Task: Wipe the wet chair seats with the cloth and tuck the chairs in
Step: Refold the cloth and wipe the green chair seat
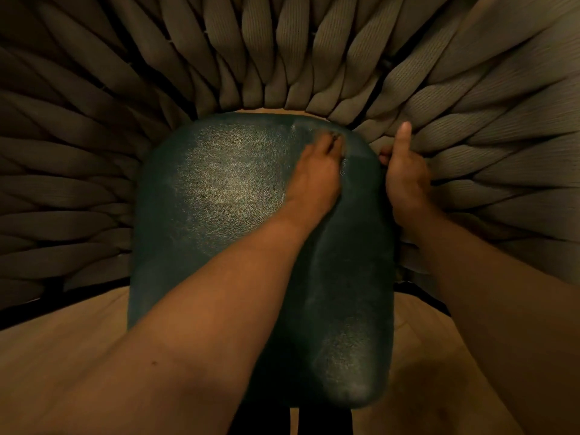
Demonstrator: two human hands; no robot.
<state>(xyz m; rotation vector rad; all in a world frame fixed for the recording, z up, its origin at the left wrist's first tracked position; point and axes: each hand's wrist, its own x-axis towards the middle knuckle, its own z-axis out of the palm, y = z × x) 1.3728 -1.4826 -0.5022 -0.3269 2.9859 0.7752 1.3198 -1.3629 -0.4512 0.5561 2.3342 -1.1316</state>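
The dark green chair seat (238, 196) fills the middle of the frame, ringed by the woven rope backrest (314, 48). The left hand (317, 171) is pressed on the seat's upper right part, fingers curled; a cloth cannot be made out beneath it. The right hand (405, 180) is curled around the seat's right edge, thumb raised, probably to steady the chair during wiping.
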